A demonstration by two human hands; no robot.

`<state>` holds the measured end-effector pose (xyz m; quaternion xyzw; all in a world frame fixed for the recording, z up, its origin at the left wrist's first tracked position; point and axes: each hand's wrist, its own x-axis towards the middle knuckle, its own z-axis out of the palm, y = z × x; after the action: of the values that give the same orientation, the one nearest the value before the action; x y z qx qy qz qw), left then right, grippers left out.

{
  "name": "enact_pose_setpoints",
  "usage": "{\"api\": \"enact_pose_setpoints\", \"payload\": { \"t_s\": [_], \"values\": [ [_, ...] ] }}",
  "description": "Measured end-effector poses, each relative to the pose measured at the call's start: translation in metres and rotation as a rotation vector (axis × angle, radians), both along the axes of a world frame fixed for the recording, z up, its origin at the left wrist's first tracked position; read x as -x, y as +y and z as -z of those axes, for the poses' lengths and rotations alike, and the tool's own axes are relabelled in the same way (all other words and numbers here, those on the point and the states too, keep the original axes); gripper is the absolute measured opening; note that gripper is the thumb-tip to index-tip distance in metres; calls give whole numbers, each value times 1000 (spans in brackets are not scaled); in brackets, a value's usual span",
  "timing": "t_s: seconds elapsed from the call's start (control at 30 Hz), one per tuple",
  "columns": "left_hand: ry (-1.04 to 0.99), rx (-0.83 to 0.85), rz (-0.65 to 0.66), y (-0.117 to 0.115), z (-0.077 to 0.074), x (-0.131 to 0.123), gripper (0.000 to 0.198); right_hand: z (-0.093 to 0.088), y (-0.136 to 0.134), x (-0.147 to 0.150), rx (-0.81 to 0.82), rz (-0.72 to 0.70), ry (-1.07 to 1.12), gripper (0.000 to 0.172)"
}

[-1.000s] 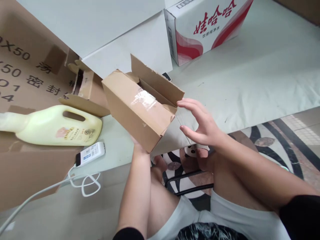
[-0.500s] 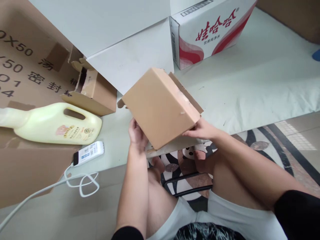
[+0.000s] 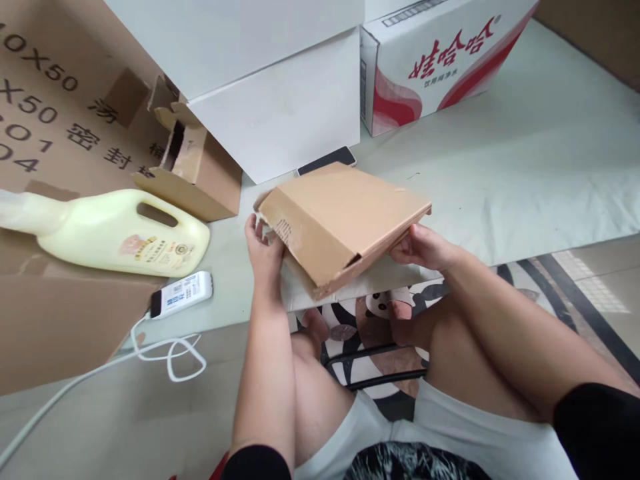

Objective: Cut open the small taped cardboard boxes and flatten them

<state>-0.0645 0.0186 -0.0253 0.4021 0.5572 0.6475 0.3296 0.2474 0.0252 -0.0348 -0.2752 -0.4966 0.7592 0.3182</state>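
Note:
A brown cardboard box (image 3: 350,207), partly flattened, is tilted between my two hands above the near edge of the cloth-covered surface. Printed marks and a strip of tape show on its left flap. My left hand (image 3: 265,253) grips the box's left end, its fingers curled at the flap and partly hidden. At the right edge, my right hand (image 3: 423,247) pinches the cardboard from below, fingers folded under it. Just behind the box lies a dark phone (image 3: 327,160) with a pale edge.
A pale yellow jug (image 3: 115,233) lies on its side at left, near a white power strip (image 3: 183,293) with its cable. Behind it are a small open carton (image 3: 215,173) and a large printed carton (image 3: 65,320). White boxes (image 3: 285,120) and a red-and-white carton (image 3: 400,87) stand at the back.
The box has turned and collapsed from a boxy shape to a flatter one, its flap now facing left and toward me. The phone behind it has come into view.

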Motion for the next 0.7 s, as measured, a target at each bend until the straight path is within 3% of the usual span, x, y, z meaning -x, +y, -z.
{"api": "enact_pose_setpoints", "payload": {
  "t_s": [0.1,0.23,0.33,0.5,0.7],
  "values": [
    [51,83,0,0,0,9,33,2,0,-3,19,-37,-15,65],
    [68,110,-116,0,3,16,12,1,1,-2,52,135,-62,69],
    [18,63,-168,2,3,9,12,1,3,1,40,251,-117,76],
    [-249,-66,-244,7,-5,-8,20,-1,3,8,-91,273,-171,100],
    [-486,15,-225,8,-14,-11,16,-10,-1,13,-167,333,-168,113]
  ]
}}
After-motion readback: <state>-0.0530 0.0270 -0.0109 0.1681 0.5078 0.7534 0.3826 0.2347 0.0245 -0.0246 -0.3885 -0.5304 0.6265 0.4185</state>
